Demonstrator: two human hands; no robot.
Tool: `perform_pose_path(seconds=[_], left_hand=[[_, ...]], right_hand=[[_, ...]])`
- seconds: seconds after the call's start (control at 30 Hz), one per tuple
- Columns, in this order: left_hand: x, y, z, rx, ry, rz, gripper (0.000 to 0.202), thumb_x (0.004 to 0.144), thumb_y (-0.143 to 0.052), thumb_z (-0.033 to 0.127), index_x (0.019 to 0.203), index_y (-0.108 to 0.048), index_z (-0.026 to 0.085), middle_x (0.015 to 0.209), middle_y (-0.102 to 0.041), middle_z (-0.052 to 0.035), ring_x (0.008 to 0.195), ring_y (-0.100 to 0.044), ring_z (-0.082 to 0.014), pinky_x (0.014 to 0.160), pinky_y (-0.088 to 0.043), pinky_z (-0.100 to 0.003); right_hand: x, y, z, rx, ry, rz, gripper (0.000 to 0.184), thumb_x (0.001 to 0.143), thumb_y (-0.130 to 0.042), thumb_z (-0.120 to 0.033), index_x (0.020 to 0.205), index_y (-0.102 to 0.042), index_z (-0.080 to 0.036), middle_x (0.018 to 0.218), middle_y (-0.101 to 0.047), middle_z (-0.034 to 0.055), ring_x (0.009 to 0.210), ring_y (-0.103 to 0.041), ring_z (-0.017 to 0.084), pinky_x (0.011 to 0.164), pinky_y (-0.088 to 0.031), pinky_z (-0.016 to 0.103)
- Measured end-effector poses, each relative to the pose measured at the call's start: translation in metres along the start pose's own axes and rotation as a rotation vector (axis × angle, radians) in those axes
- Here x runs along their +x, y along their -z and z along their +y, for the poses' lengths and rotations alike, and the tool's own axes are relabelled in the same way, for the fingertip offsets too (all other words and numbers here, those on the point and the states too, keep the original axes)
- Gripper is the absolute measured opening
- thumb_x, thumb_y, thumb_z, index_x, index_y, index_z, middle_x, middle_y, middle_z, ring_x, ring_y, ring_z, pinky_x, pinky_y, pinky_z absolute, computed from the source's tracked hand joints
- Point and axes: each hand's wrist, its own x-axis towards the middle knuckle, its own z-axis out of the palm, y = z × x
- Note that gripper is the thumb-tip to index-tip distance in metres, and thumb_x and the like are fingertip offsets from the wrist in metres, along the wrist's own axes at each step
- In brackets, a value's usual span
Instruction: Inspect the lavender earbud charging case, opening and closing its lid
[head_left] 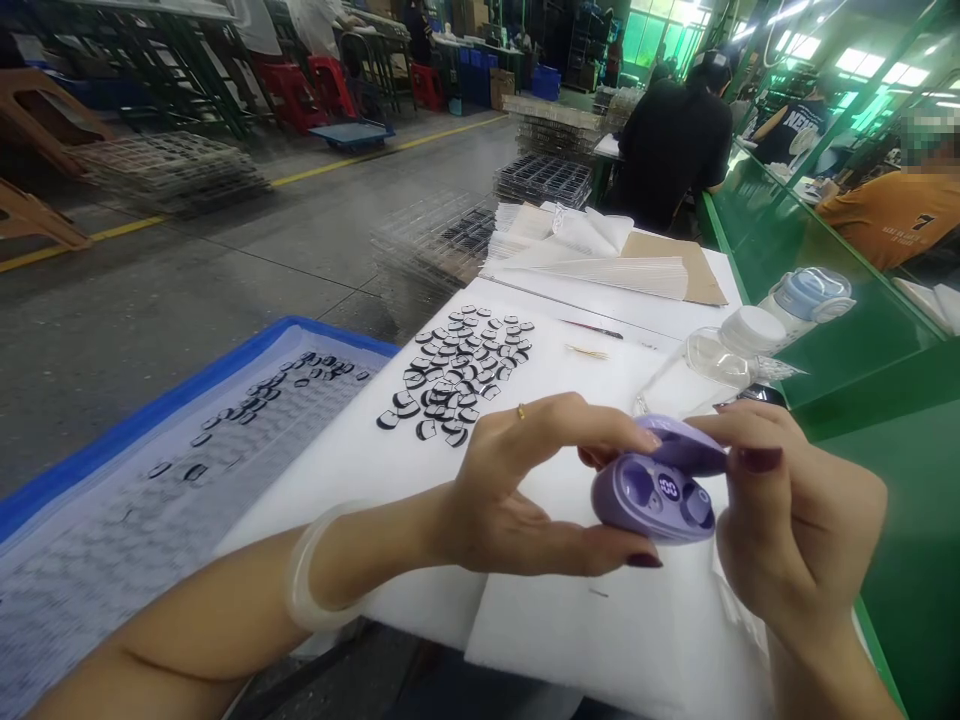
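Observation:
A purple earbud charging case (652,505) is held up over the white-covered table, its lid raised and a small lit display showing between two hollows. My left hand (517,490) grips the case from the left, thumb along its lower front and index finger at the lid. On the right side, my right hand (795,510) pinches the lid's edge between thumb and fingers. Both hands are closed on the case. Beyond my left hand, many small black-and-white curved pieces (450,375) lie spread on the white sheet.
A blue-rimmed tray (289,325) with similar small pieces stands left of the table. Clear bottles (720,355) stand at the right, near a green partition (877,480). White sheets (600,270) and cardboard lie at the far end. A person in black (671,150) sits beyond.

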Motion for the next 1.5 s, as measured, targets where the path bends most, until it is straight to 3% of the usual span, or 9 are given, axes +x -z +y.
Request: perform_pose_path(seconds=[0.13,0.3,0.43,0.57,0.83,1.03,1.2,1.3,1.5], left_hand=[[0.002,0.001,-0.004,0.030,-0.063,0.045,0.035,0.085,-0.082,0.027,0.114,-0.065,0.019,0.091,-0.074,-0.0022,0.066,-0.065,-0.0117,0.059,-0.060,-0.022],[0.005,0.005,-0.002,-0.028,-0.045,-0.024,0.021,0.089,-0.076,0.016,0.108,-0.070,0.016,0.092,-0.076,-0.0077,0.080,-0.070,-0.0160,0.068,-0.066,-0.025],[0.006,0.005,0.000,-0.083,0.039,-0.066,0.011,0.089,-0.075,0.014,0.099,-0.073,0.016,0.099,-0.074,-0.0101,0.085,-0.073,-0.0162,0.075,-0.066,-0.025],[0.005,0.006,0.000,-0.173,0.022,-0.083,0.005,0.089,-0.071,0.007,0.091,-0.074,0.010,0.109,-0.071,-0.0160,0.091,-0.074,-0.0187,0.078,-0.065,-0.025],[0.005,0.009,0.000,-0.107,-0.048,-0.103,0.010,0.093,-0.066,0.006,0.090,-0.075,0.010,0.115,-0.072,-0.0196,0.097,-0.075,-0.0217,0.080,-0.066,-0.027],[0.004,0.011,0.003,0.030,-0.056,-0.119,0.011,0.095,-0.065,0.012,0.092,-0.075,0.015,0.118,-0.073,-0.0152,0.097,-0.075,-0.0189,0.082,-0.065,-0.023],[0.003,0.014,0.004,0.139,-0.059,-0.104,0.010,0.098,-0.064,0.019,0.095,-0.074,0.022,0.123,-0.073,-0.0053,0.095,-0.076,-0.0150,0.076,-0.065,-0.019],[0.003,0.014,0.004,0.127,-0.069,-0.093,0.009,0.096,-0.066,0.016,0.094,-0.074,0.019,0.122,-0.073,-0.0096,0.098,-0.075,-0.0171,0.079,-0.065,-0.020],[0.002,0.015,0.002,0.109,-0.102,-0.065,0.011,0.093,-0.066,0.007,0.095,-0.075,0.015,0.119,-0.072,-0.0160,0.104,-0.073,-0.0188,0.085,-0.065,-0.023]], right_hand=[[0.000,0.005,-0.004,0.182,-0.102,-0.093,0.023,0.102,-0.054,-0.037,0.107,-0.067,-0.018,0.087,-0.073,0.0032,0.070,-0.067,0.017,0.064,-0.052,0.032],[-0.004,0.003,-0.006,0.204,-0.176,-0.015,0.022,0.101,-0.059,-0.024,0.118,-0.074,-0.023,0.102,-0.078,0.0032,0.082,-0.072,0.018,0.070,-0.056,0.029],[-0.006,-0.001,-0.008,0.236,-0.247,0.024,0.023,0.101,-0.062,-0.024,0.118,-0.076,-0.028,0.107,-0.079,0.0007,0.088,-0.073,0.018,0.071,-0.058,0.026],[-0.009,-0.001,-0.012,0.200,-0.295,0.058,0.024,0.101,-0.062,-0.025,0.119,-0.076,-0.032,0.109,-0.079,-0.0012,0.088,-0.071,0.018,0.073,-0.054,0.029],[-0.009,-0.001,-0.013,0.191,-0.272,0.079,0.022,0.100,-0.063,-0.026,0.117,-0.077,-0.031,0.099,-0.080,-0.0014,0.072,-0.068,0.016,0.063,-0.045,0.032],[-0.009,-0.002,-0.011,0.189,-0.257,0.069,0.024,0.100,-0.063,-0.025,0.119,-0.076,-0.029,0.102,-0.079,-0.0004,0.077,-0.069,0.018,0.065,-0.045,0.032],[-0.011,-0.003,-0.011,0.205,-0.150,0.102,0.030,0.100,-0.060,-0.022,0.127,-0.073,-0.027,0.106,-0.077,-0.0007,0.086,-0.070,0.020,0.089,-0.049,0.038],[-0.011,-0.004,-0.013,0.156,-0.095,0.111,0.034,0.098,-0.059,-0.016,0.127,-0.072,-0.027,0.102,-0.077,-0.0026,0.089,-0.070,0.019,0.102,-0.045,0.040],[-0.011,-0.005,-0.013,0.190,-0.107,0.139,0.030,0.098,-0.059,-0.020,0.125,-0.072,-0.021,0.106,-0.077,-0.0007,0.097,-0.070,0.021,0.102,-0.046,0.042]])
